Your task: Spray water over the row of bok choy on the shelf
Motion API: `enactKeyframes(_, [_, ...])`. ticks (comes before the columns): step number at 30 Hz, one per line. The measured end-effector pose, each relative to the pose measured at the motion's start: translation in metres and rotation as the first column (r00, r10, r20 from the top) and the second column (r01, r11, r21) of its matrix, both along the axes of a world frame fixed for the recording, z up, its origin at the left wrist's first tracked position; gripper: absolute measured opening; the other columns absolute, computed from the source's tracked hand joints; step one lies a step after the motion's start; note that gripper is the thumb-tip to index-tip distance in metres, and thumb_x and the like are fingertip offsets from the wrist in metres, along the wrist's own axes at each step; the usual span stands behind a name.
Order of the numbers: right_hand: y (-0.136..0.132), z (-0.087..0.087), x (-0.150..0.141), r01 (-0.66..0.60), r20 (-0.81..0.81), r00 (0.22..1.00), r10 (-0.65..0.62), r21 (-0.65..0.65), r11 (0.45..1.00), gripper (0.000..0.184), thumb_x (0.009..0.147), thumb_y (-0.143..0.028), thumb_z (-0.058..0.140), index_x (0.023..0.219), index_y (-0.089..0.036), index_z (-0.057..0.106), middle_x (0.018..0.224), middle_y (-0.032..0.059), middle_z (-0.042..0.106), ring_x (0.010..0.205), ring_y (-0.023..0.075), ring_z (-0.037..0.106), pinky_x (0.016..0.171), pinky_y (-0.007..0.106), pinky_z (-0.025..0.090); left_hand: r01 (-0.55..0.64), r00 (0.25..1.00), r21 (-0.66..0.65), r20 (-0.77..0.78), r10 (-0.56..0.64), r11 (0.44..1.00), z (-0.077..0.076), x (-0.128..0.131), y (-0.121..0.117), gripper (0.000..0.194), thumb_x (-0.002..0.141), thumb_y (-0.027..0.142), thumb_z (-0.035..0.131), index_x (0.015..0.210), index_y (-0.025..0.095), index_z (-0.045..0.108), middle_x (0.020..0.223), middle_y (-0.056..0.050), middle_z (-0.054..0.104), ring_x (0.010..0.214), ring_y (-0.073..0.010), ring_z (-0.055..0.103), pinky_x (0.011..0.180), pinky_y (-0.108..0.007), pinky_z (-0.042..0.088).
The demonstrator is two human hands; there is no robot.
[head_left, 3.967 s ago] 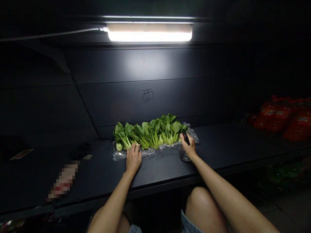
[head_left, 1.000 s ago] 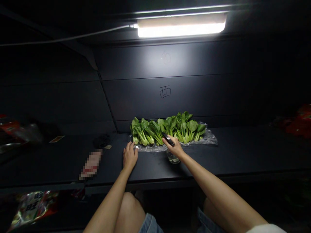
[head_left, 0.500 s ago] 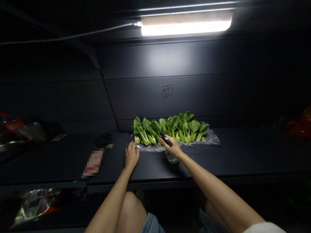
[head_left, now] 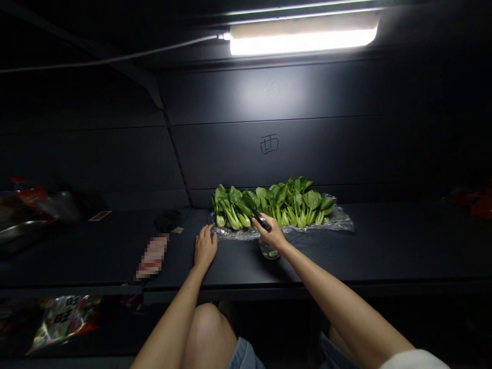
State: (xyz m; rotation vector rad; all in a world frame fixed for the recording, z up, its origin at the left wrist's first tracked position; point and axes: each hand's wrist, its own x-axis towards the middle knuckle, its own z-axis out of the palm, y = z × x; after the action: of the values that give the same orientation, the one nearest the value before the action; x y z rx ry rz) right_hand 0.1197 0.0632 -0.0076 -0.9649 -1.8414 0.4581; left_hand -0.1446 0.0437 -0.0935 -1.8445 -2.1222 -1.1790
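A row of leafy green bok choy (head_left: 233,206) lies along the back of the dark shelf, on crinkled clear plastic film (head_left: 340,221). My right hand (head_left: 273,234) is wrapped round a spray bottle (head_left: 269,250) in front of the row's middle. The bottle has a black spray head and a clear round body, partly hidden behind the hand. Its nozzle points toward the leaves. My left hand (head_left: 206,247) lies flat on the shelf at the film's left front edge, fingers stretched out and nothing held.
A lit tube lamp (head_left: 303,42) hangs overhead on a white cable (head_left: 126,57). On the left stand a dark bundle (head_left: 167,220), a blurred-out packet (head_left: 152,257) and a metal tray (head_left: 19,233). A snack bag (head_left: 61,320) lies on the lower shelf.
The view has shifted slightly, so the shelf and greens appear a little further right. Relative to the greens, both hands have moved slightly left, the right one still gripping the spray bottle.
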Motion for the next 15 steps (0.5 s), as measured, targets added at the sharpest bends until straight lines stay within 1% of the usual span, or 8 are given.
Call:
enactKeyframes(4, [-0.001,0.001,-0.005,-0.016,0.022,1.000,0.016,-0.013,1.000,0.036,0.091,-0.051,0.049,0.072,-0.022,0.059,0.069,0.0031,0.063,0.066,0.0204,0.061,0.061,0.028,0.043,0.017,1.000,0.021,0.009,-0.017,1.000,-0.002,0.000,0.001,0.044,0.091,0.027,0.041,0.132,0.015,0.054,0.138,-0.018,0.054,0.132,-0.0289,0.050,0.112,-0.051,0.039])
enactKeyframes(7, [0.000,0.002,-0.009,-0.053,0.000,0.999,0.053,-0.011,0.999,0.034,0.091,-0.050,0.050,0.081,-0.021,0.064,0.076,0.0039,0.067,0.072,0.0212,0.064,0.065,0.028,0.045,0.019,0.999,0.032,0.027,-0.020,0.999,-0.003,0.000,0.003,0.043,0.091,0.027,0.041,0.131,0.015,0.054,0.136,-0.018,0.056,0.131,-0.0280,0.050,0.112,-0.050,0.039])
enactKeyframes(9, [0.001,0.001,-0.012,-0.073,-0.022,0.997,0.073,-0.009,0.997,0.034,0.091,-0.051,0.051,0.085,-0.021,0.065,0.077,0.0037,0.068,0.073,0.0203,0.064,0.066,0.027,0.045,0.029,0.999,0.032,0.040,-0.030,0.999,-0.002,-0.001,0.003,0.043,0.091,0.027,0.041,0.131,0.015,0.054,0.135,-0.017,0.057,0.130,-0.0278,0.051,0.112,-0.050,0.040])
enactKeyframes(12, [0.002,-0.001,-0.016,-0.078,-0.030,0.997,0.077,-0.005,0.997,0.036,0.091,-0.052,0.050,0.079,-0.020,0.061,0.071,0.0022,0.064,0.067,0.0177,0.060,0.063,0.026,0.042,0.057,0.997,0.019,0.046,-0.058,0.998,0.000,-0.006,0.002,0.043,0.091,0.027,0.042,0.130,0.014,0.053,0.134,-0.017,0.058,0.129,-0.0277,0.052,0.111,-0.050,0.040])
enactKeyframes(15, [0.002,-0.002,-0.019,-0.058,-0.022,0.998,0.058,0.008,0.998,0.038,0.092,-0.052,0.049,0.072,-0.021,0.057,0.067,0.0013,0.060,0.063,0.0164,0.057,0.060,0.025,0.040,0.054,0.998,-0.003,0.043,-0.054,0.999,0.002,-0.013,0.000,0.043,0.091,0.026,0.042,0.131,0.014,0.054,0.135,-0.017,0.058,0.129,-0.0281,0.052,0.111,-0.052,0.039])
